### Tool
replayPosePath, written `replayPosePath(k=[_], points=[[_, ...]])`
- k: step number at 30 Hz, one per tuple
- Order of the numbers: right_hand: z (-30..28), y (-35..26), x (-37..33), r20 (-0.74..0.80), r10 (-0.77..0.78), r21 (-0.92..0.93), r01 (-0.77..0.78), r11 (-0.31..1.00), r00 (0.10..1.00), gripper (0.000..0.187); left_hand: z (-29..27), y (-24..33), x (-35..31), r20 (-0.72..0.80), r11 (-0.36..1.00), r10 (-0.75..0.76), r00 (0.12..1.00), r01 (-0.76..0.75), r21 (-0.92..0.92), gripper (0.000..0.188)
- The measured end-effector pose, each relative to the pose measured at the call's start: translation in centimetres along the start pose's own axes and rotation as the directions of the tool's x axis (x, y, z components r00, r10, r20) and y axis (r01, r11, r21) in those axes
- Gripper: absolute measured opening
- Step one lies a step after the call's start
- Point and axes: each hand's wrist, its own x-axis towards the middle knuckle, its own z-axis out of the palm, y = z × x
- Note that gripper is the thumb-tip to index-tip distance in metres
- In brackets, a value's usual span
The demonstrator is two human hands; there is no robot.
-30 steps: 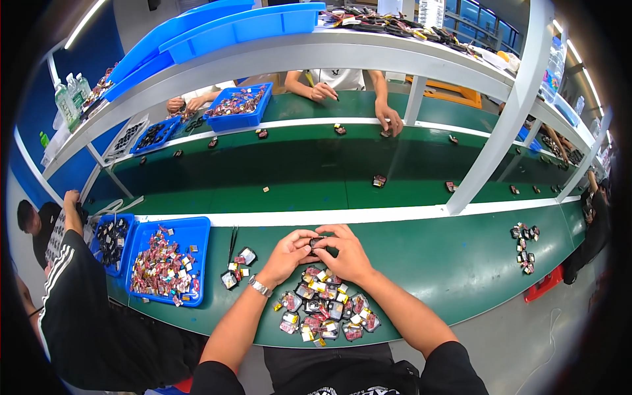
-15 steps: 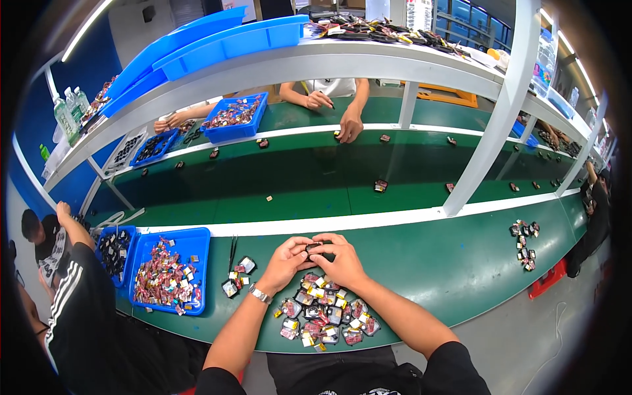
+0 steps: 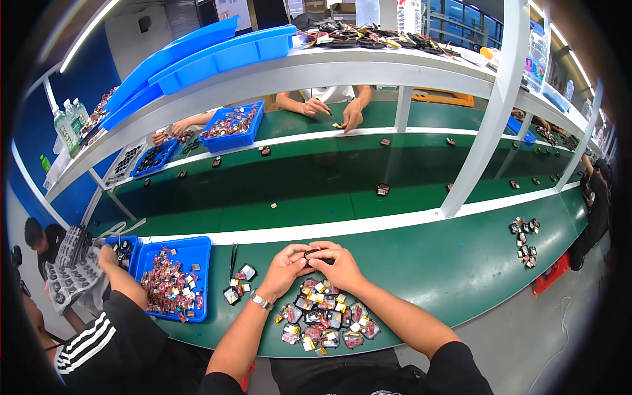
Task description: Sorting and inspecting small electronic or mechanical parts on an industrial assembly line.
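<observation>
Both my hands meet above the green bench top, fingers closed around a small black plastic case (image 3: 309, 253). My left hand (image 3: 282, 270), with a metal-banded watch on the wrist, grips it from the left. My right hand (image 3: 337, 264) pinches it from the right; the fingers hide most of the case. Just below my hands lies a heap of small black-rimmed cases (image 3: 321, 317) with pink, white and yellow parts in them. To the left of my left hand are a few similar cases (image 3: 232, 295) and a pair of dark tweezers (image 3: 233, 262).
A blue tray (image 3: 206, 253) of small pink-and-white parts stands left, beside a smaller blue tray (image 3: 133, 247) of black parts. A white shelf frame (image 3: 487, 125) rises ahead. Across the bench a co-worker's hands (image 3: 353, 117) handle a small piece. More cases (image 3: 525, 240) lie at the right.
The co-worker at the left has reached an arm down toward the smaller blue tray. The co-worker opposite has shifted a hand. My hands stay together on the black case.
</observation>
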Motion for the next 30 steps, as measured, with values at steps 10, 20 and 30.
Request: replayPosePath(k=[10, 20, 30], points=[[0.3, -1.2, -0.2, -0.018, -0.137, -0.197, 0.131, 0.972, 0.990, 0.017, -1.1, -0.5, 0.2, 0.009, 0.997, -0.002, 1.000, 0.003, -0.071, 0.025], [0.6, -1.5, -0.2, -0.040, -0.210, -0.243, 0.195, 0.950, 0.977, 0.017, -1.1, -0.9, 0.3, -0.049, 0.995, 0.060, 0.997, -0.064, -0.072, 0.022], [0.5, -2.8, 0.1, -0.097, -0.399, -0.384, 0.335, 0.860, 0.912, 0.017, -0.4, -0.8, 0.1, -0.140, 0.998, 0.055, 0.989, -0.058, -0.014, 0.024]])
